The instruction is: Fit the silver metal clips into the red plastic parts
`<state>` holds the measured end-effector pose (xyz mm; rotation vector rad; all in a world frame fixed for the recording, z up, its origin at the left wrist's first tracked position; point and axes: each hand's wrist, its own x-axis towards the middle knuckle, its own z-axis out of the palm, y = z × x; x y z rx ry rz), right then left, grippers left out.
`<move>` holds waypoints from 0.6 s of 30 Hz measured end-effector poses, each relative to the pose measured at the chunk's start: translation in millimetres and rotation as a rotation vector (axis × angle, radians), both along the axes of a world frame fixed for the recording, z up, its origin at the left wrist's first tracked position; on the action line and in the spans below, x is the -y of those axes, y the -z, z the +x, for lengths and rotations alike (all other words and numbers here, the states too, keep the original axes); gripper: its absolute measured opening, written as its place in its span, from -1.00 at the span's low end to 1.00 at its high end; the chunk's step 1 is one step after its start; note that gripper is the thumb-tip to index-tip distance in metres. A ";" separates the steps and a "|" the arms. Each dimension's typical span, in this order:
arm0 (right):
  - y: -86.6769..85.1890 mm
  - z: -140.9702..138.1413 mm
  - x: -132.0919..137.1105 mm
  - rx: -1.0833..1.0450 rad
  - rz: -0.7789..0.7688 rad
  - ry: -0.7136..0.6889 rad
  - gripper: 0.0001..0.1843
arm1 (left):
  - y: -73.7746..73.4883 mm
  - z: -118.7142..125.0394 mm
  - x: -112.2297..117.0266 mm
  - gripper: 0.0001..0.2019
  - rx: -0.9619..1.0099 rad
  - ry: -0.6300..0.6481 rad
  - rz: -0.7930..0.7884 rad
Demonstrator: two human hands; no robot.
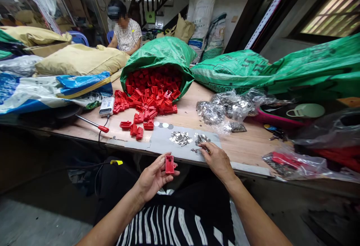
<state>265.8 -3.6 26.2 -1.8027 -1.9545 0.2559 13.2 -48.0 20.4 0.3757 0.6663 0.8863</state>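
Observation:
My left hand (pixel 154 176) is closed round a small red plastic housing (pixel 169 164), held upright just below the table's front edge. My right hand (pixel 216 158) reaches onto a grey mat (pixel 163 141), fingertips pinched at a small heap of tiny metal pieces (pixel 200 140). A second heap of metal pieces (pixel 180 138) lies a little to the left on the mat. A spill of red plastic housings (pixel 146 103) pours from an open green sack (pixel 160 53) lying on the wooden table (pixel 247 143).
Clear bags of metal parts (pixel 227 109) lie right of the mat. A red-handled tool (pixel 92 123) and a small white device (pixel 107 106) lie at the left. Green, yellow and blue sacks crowd the table's back. Another person (pixel 126 32) sits at the far end.

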 end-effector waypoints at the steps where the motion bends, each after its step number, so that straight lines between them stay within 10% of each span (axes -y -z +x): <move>1: 0.2 -0.6 -0.9 0.009 -0.012 -0.011 -0.84 | -0.3 -0.4 -0.1 -0.56 0.021 0.002 -0.001; 18: 8.6 -3.1 -7.2 0.011 0.036 -0.018 -0.82 | -4.8 -4.6 -3.1 -0.56 0.143 -0.058 -0.085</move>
